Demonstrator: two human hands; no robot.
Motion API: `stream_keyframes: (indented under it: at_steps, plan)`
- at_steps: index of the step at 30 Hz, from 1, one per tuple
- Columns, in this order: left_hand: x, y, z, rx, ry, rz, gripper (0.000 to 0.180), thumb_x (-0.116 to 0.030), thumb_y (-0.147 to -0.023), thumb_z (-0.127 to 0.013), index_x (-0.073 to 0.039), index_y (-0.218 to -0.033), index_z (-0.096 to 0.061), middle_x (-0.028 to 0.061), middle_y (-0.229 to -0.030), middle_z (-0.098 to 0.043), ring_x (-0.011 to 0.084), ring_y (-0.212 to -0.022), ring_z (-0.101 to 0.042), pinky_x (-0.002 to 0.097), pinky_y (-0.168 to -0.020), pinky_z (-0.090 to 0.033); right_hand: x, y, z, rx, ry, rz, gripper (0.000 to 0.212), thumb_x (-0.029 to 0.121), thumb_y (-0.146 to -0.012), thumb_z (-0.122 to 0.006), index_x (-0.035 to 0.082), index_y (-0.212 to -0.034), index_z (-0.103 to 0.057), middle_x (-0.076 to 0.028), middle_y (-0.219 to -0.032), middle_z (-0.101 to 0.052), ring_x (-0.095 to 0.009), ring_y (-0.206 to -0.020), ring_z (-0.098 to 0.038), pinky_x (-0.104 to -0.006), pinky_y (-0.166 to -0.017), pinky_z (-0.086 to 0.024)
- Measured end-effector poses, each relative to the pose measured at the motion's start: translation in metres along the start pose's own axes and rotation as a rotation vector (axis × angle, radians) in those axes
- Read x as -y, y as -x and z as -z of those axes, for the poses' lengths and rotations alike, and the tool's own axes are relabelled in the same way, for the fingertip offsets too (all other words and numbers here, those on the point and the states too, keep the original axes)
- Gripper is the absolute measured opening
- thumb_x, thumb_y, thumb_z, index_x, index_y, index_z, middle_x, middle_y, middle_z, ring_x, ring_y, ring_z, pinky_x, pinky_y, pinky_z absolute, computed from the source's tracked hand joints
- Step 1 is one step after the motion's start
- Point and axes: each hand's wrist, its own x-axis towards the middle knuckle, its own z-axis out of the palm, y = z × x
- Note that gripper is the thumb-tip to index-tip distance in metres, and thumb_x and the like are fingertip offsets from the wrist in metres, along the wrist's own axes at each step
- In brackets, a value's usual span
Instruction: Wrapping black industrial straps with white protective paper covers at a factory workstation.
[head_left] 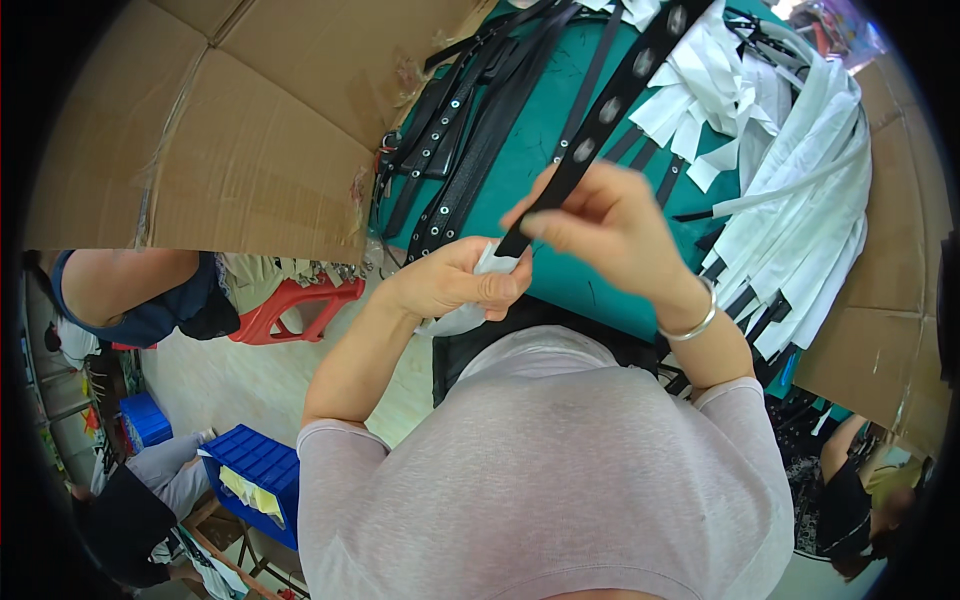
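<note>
A long black belt (598, 118) with silver oval ornaments slants from the top of the view down to my hands. Its lower end sits at the mouth of a white wrapping sleeve (496, 261); how far it reaches inside is hidden. My left hand (452, 281) is closed around that sleeve, thumb on top, with more white material hanging below the fist. Just above it, my right hand (618, 222), slightly blurred, pinches the belt between thumb and fingers. A silver bangle (697, 318) circles the right wrist.
Several black eyelet belts (450, 130) lie on the green tabletop (530, 110). White sleeves (815, 190) are heaped at right. Cardboard boxes (260, 140) flank the table. A red stool (290, 305), a blue crate (262, 470) and other people (125, 520) are beyond.
</note>
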Motion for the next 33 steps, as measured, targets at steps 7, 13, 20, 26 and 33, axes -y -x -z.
stream_keyframes:
  at_steps: [7, 13, 20, 26, 33]
  plan:
    - [0.012, -0.003, 0.007, -0.026, -0.071, 0.076, 0.029, -0.033, -0.086, -0.065, -0.009, -0.082, -0.049, -0.0038, -0.07, -0.042, 0.0062, -0.061, -0.04, 0.0215, -0.056, -0.039, 0.004, -0.008, 0.036, -0.153, -0.288, 0.175, 0.029, 0.019, -0.09, -0.057, 0.002, -0.113, -0.053, -0.01, -0.097, -0.065, -0.012, -0.087, -0.059, -0.0213, -0.068, -0.047]
    - [0.007, -0.007, -0.001, -0.015, -0.079, 0.056, 0.029, -0.033, -0.087, -0.064, -0.009, -0.082, -0.049, -0.004, -0.069, -0.042, 0.0063, -0.061, -0.041, 0.0219, -0.056, -0.039, 0.034, -0.005, 0.044, -0.209, -0.027, 0.164, 0.011, 0.011, -0.091, -0.053, 0.001, -0.094, -0.054, -0.017, -0.087, -0.068, -0.023, -0.076, -0.068, -0.0229, -0.057, -0.054]
    - [-0.015, -0.026, -0.017, 0.058, -0.168, 0.015, 0.031, -0.034, -0.086, -0.064, -0.008, -0.079, -0.049, -0.0024, -0.07, -0.043, 0.0075, -0.062, -0.043, 0.0227, -0.056, -0.039, 0.013, -0.002, 0.015, -0.043, -0.152, -0.111, 0.011, 0.008, -0.088, -0.052, -0.002, -0.09, -0.056, -0.016, -0.088, -0.067, -0.02, -0.081, -0.067, -0.0264, -0.062, -0.055]
    - [-0.025, -0.042, -0.023, -0.063, -0.025, -0.082, 0.073, -0.037, -0.075, -0.076, -0.003, -0.123, -0.033, 0.0024, -0.078, -0.047, 0.0102, -0.063, -0.048, 0.0247, -0.057, -0.044, -0.017, 0.015, 0.012, -0.148, 0.202, 0.131, 0.028, 0.02, -0.087, -0.059, -0.001, -0.105, -0.061, -0.004, -0.103, -0.061, -0.012, -0.085, -0.053, -0.0267, -0.079, -0.043]
    - [0.009, -0.073, -0.03, -0.088, -0.066, -0.168, 0.063, -0.052, -0.078, -0.064, -0.006, -0.11, -0.036, 0.0115, -0.095, -0.057, 0.0179, -0.079, -0.058, 0.0317, -0.074, -0.049, -0.017, 0.053, 0.048, -0.179, 0.124, -0.031, 0.026, 0.002, -0.074, -0.069, 0.001, -0.1, -0.063, -0.002, -0.075, -0.061, -0.008, -0.058, -0.052, -0.0201, -0.053, -0.039]
